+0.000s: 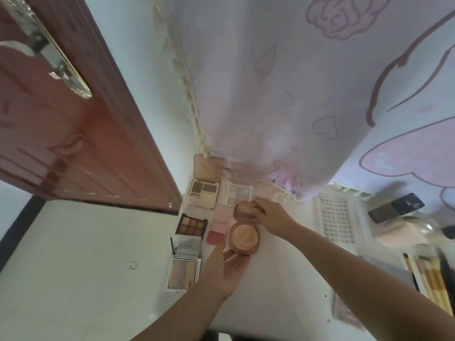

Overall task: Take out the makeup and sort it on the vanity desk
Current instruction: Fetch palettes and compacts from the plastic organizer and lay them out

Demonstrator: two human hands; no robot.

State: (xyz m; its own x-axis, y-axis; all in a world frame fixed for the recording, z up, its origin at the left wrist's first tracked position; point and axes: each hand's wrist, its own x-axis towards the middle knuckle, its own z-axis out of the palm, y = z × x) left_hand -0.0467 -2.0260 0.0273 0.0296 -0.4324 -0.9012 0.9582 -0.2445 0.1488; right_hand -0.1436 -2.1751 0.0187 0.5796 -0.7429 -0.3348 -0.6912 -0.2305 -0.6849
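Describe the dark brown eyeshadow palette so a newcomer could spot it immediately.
Start at the white vanity desk, along its left edge by the red-brown door. Among the open palettes there, the dark brown eyeshadow palette sits second from the back. It alone has a dark frame with nine brown-orange pans.

Round compact (243, 238) open btwn both hands: left hand (227, 269) under base, right hand (272, 217) on lid.
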